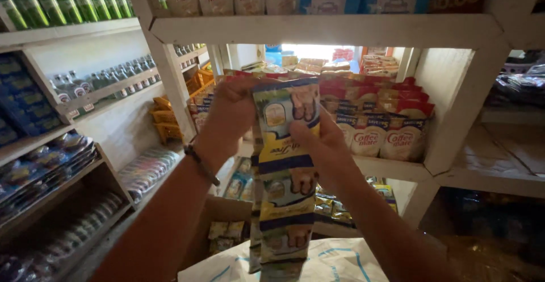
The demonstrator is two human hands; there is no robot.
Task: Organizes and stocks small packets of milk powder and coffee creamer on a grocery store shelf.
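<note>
sachet strip [286, 174]: gripped by left hand [230, 114], right hand [323, 146] | shelf [392, 168]: red-topped packets [377, 129]

sachet strip [286, 174] bottom cut off, left fingertips hidden behind it

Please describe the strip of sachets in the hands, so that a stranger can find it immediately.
On the white shelf unit, both hands hold up a hanging strip of sachets. Unlike the red-and-white packets behind it, it is blue, yellow and green.
</note>
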